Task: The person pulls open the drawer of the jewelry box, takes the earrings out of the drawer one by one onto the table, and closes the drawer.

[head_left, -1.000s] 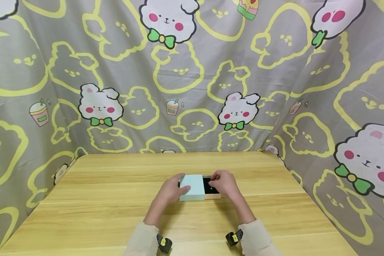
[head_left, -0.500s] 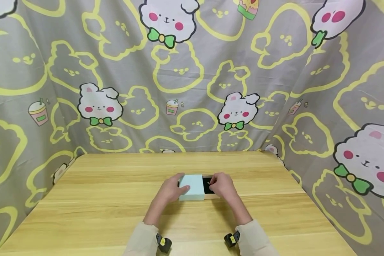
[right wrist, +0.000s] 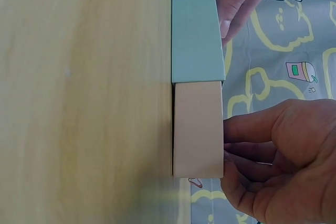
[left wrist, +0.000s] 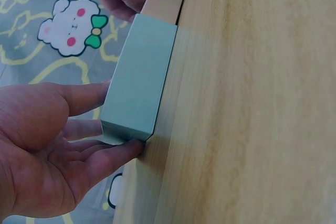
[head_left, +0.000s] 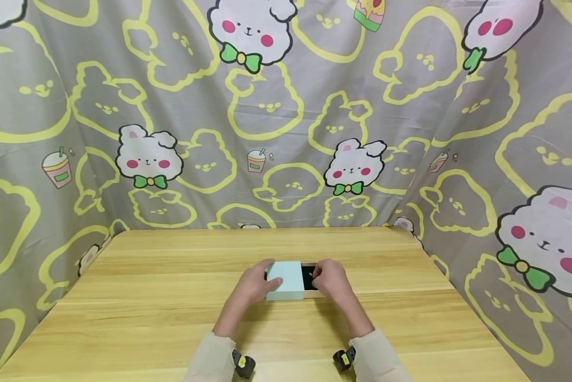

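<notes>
A small drawer-style jewelry box lies on the table, with a pale blue sleeve (head_left: 286,278) and a pinkish-beige drawer (right wrist: 198,129) pulled out to the right. My left hand (head_left: 255,281) grips the sleeve's left end, thumb on top and a finger under its edge in the left wrist view. Black lining (head_left: 307,281) fills the drawer, and a tiny silvery piece of jewelry (head_left: 310,274) shows against it. Over the drawer's right part, my right hand (head_left: 331,277) has its fingers bent down to the lining. Whether its fingertips pinch anything is hidden.
The box rests on a wide wooden table (head_left: 171,297). Grey curtains (head_left: 290,132) printed with rabbits and yellow outlines surround the back and both sides. A black camera is strapped to each wrist.
My right hand has shifted slightly left over the drawer, and a star-shaped silvery piece seen there earlier no longer shows. The left hand and the sleeve stay in place.
</notes>
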Demonstrator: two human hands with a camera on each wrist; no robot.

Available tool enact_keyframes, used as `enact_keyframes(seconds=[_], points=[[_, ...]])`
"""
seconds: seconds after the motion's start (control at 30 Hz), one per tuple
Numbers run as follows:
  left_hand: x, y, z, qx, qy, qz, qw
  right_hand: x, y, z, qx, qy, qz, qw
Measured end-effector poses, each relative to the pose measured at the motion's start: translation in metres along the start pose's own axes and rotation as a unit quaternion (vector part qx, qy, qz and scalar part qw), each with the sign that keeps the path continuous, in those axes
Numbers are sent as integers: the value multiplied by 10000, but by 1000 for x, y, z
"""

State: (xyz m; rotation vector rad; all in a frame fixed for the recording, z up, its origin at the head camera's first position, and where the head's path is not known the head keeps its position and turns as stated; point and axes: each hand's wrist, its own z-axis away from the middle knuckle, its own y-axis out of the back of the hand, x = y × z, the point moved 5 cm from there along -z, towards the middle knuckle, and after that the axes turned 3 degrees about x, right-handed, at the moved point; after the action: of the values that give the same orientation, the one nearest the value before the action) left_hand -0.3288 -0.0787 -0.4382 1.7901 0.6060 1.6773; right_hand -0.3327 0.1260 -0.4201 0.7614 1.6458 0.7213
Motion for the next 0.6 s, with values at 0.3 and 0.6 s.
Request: enact_keyframes(seconds=[0.3,0.6], points=[[0,0,0,-11,-14,-24,10000,-2,0,2,89,82,0,9999],[0,-1,0,0,-36,2,10000,-3,-3,3,33,147,-119,9998]])
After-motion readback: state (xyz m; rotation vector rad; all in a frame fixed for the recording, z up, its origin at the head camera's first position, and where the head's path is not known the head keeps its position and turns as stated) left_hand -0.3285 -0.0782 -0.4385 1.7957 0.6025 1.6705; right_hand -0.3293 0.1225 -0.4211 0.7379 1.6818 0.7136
